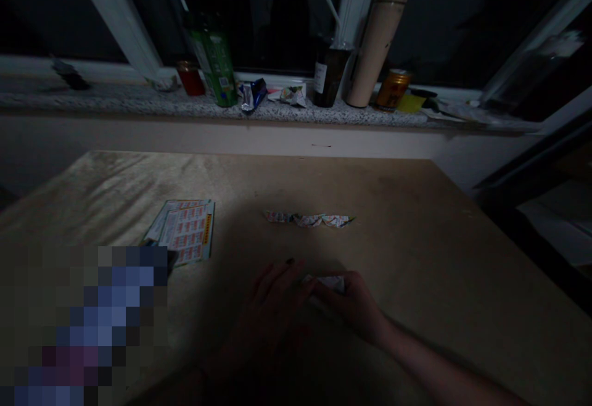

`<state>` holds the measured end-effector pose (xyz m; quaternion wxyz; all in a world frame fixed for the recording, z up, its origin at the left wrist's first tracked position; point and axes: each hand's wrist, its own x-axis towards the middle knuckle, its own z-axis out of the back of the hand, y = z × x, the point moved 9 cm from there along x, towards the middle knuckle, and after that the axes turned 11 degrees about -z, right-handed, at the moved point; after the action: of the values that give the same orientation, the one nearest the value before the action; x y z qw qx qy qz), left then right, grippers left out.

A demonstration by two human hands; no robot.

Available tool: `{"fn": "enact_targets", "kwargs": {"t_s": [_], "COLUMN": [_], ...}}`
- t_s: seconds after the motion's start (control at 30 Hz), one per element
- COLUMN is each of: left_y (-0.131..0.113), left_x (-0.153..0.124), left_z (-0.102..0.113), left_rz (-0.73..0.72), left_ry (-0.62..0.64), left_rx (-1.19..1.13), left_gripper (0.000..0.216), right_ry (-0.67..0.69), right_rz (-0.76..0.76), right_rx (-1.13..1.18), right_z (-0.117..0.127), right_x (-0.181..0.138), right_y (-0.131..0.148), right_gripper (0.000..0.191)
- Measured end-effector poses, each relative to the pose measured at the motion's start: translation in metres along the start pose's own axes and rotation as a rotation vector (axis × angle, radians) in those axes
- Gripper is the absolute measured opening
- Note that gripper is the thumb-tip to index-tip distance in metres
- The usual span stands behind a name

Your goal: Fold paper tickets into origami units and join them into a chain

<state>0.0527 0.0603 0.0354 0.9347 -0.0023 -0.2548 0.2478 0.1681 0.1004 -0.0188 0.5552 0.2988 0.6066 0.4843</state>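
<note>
My right hand [359,304] is closed, with thumb and fingers pinching a small pale folded paper [332,282] low over the table. My left hand [277,298] lies just to the left of it, palm down in deep shadow. Its fingers are stretched out, and their tips come close to the paper's left end; whether they touch it is too dark to tell. Beyond both hands, a twisted strip of printed paper [319,219] rests crosswise on the tabletop.
Printed cards [187,230] lie at the left on the table [393,208]. A pixelated patch hides the lower left. Along the granite windowsill [152,105] stand a green bottle [217,63], a dark cup with a straw [329,76], a tall flask [379,42] and an orange can [393,89].
</note>
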Motion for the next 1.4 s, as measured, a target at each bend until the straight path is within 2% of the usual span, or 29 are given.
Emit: {"fn": "enact_targets", "kwargs": {"t_s": [0.23,0.53,0.6,0.83,0.97,1.07,1.17,1.23,1.4], "left_y": [-0.001,0.005,0.01,0.04,0.047,0.049,0.049,0.047,0.024], "left_x": [0.002,0.002,-0.001,-0.006,-0.007,-0.011,-0.014,-0.013,0.005], "left_z": [-0.004,-0.007,-0.008,-0.007,-0.015,-0.019,-0.021,-0.019,-0.001], "left_rz": [0.0,0.069,0.133,0.524,0.694,0.753,0.741,0.677,0.238], "left_ry": [0.041,0.088,0.066,-0.091,-0.034,0.009,0.03,0.039,0.036], "left_rx": [0.039,-0.087,-0.172,-0.523,-0.692,-0.736,-0.704,-0.631,-0.34], "left_gripper": [0.062,0.059,0.055,0.021,0.015,0.016,0.016,0.016,0.019], "right_ry": [0.023,0.023,0.029,0.048,0.046,0.035,0.021,0.008,-0.008], "right_rz": [-0.031,0.038,0.065,0.135,0.154,0.166,0.195,0.228,0.278], "right_rx": [0.092,-0.03,-0.067,-0.204,-0.226,-0.256,-0.294,-0.319,-0.375], "right_z": [-0.001,-0.003,-0.004,-0.01,-0.01,-0.01,-0.01,-0.01,-0.01], "right_x": [-0.001,-0.001,-0.002,-0.006,-0.005,-0.005,-0.006,-0.008,-0.009], "right_y": [-0.002,0.001,0.004,0.01,0.007,0.005,0.008,0.01,0.013], "right_gripper": [0.04,0.04,0.038,0.033,0.034,0.035,0.035,0.035,0.035]}}
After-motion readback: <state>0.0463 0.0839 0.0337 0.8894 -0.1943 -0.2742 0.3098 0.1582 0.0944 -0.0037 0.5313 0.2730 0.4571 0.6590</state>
